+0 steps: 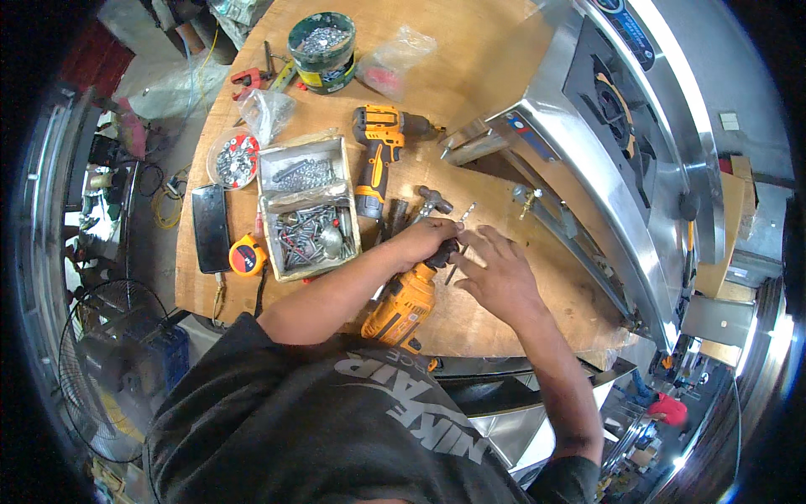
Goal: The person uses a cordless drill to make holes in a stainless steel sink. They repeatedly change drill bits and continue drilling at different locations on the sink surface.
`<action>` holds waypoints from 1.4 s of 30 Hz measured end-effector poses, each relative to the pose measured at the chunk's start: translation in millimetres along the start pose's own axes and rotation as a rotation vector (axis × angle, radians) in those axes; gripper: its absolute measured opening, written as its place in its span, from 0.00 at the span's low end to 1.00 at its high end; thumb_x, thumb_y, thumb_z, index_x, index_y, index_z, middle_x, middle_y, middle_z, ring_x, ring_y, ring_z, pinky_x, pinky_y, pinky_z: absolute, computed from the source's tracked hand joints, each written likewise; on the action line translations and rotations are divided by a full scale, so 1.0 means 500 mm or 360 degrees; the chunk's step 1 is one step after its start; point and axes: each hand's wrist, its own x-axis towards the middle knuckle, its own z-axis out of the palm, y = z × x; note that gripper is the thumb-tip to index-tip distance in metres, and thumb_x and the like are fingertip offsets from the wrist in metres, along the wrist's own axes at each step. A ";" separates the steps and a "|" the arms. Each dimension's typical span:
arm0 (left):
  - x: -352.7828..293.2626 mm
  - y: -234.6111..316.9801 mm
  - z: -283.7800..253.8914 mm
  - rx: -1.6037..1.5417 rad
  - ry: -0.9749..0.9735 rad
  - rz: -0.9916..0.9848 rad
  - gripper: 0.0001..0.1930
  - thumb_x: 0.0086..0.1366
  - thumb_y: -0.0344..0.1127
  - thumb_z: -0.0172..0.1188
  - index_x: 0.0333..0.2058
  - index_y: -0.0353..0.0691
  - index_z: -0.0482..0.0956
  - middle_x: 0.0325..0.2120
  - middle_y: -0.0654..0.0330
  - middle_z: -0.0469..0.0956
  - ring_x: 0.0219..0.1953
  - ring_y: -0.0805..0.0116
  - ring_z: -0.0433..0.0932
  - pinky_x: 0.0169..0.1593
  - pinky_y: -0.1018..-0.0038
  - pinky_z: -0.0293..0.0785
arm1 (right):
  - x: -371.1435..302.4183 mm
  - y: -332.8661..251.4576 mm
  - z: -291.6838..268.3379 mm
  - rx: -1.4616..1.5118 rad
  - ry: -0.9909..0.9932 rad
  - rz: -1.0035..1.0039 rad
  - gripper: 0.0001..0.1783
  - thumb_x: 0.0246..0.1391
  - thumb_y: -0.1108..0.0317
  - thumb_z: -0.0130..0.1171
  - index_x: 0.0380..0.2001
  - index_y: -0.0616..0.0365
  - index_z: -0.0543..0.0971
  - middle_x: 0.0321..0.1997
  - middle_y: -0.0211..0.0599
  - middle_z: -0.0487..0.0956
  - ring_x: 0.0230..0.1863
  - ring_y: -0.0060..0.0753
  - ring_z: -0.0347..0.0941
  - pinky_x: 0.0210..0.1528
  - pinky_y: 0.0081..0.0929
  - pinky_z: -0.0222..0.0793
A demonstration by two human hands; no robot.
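Note:
A yellow-and-black power drill (401, 304) lies near the table's front edge, close against my body. My left hand (424, 242) is closed around its black chuck (443, 254). Past the left fingertips a thin metal drill bit (468, 212) sticks out; its lower end is hidden. My right hand (504, 273) is just right of the chuck, fingers apart and bent toward it. Between the two hands a thin dark rod (452, 274) shows, and whether the right thumb touches it is unclear. Just beyond the hands lies a hammer (434, 200).
A divided box (307, 202) of screws and bolts stands left, with a tape measure (248, 255) and black phone (211, 228) beside it. Behind are a cordless drill (382, 147) and a bucket of hardware (322, 63). A steel stove (588, 160) rises at right.

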 end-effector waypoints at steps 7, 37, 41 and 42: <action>-0.017 0.023 -0.002 -0.0129 -0.0090 -0.0034 0.17 0.68 0.39 0.52 0.49 0.33 0.76 0.42 0.58 0.79 0.40 0.70 0.77 0.44 0.72 0.74 | 0.044 0.075 0.065 0.0121 -0.0001 -0.0630 0.17 0.47 0.48 0.60 0.35 0.45 0.76 0.40 0.30 0.72 0.45 0.36 0.70 0.44 0.35 0.71; -0.042 0.022 0.021 -0.0097 0.0199 0.0097 0.14 0.71 0.44 0.50 0.32 0.39 0.75 0.27 0.68 0.72 0.31 0.79 0.68 0.38 0.79 0.65 | 0.035 -0.025 0.153 0.0938 0.0425 0.0319 0.21 0.54 0.48 0.57 0.31 0.57 0.73 0.34 0.45 0.73 0.32 0.52 0.74 0.33 0.45 0.71; -0.041 0.013 0.010 -0.0085 0.0225 0.0102 0.16 0.70 0.47 0.52 0.32 0.39 0.75 0.28 0.66 0.72 0.34 0.78 0.69 0.40 0.78 0.66 | 0.046 -0.069 0.206 0.1180 0.0737 0.0595 0.20 0.53 0.50 0.59 0.28 0.56 0.72 0.29 0.44 0.72 0.28 0.51 0.73 0.28 0.43 0.70; -0.039 0.012 0.007 -0.0084 0.0198 0.0132 0.16 0.70 0.47 0.52 0.32 0.39 0.74 0.28 0.67 0.71 0.34 0.78 0.68 0.40 0.78 0.65 | 0.051 -0.080 0.213 0.1258 0.0820 0.0670 0.19 0.52 0.51 0.60 0.27 0.56 0.71 0.28 0.44 0.72 0.27 0.50 0.73 0.27 0.42 0.70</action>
